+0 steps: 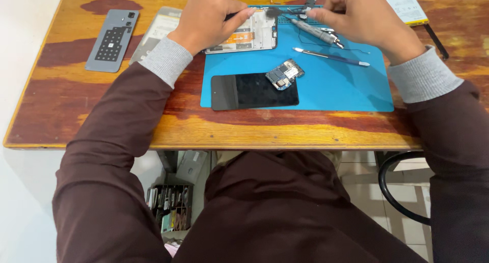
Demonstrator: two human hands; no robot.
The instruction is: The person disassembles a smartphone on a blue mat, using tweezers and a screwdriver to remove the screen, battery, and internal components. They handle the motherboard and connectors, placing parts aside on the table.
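Observation:
My left hand [209, 19] rests on an opened phone frame [254, 35] at the far edge of a blue work mat [336, 85], fingers closed around a thin dark tool. My right hand [356, 16] hovers at the mat's far right side and pinches a small black part with thin wires [305, 8]. Between the two hands lie a silver screwdriver [318, 33] and a slim blue pry tool [331, 56]. Nearer to me a black phone screen [254, 91] lies flat, with a small blue circuit board [285, 73] on its upper edge.
A grey phone back cover [112, 39] and another grey panel [155, 29] lie on the wooden table [102, 120] left of the mat. A yellow-edged battery [406, 7] sits at the far right. A black stool ring [397, 186] and a box of items [170, 204] are below.

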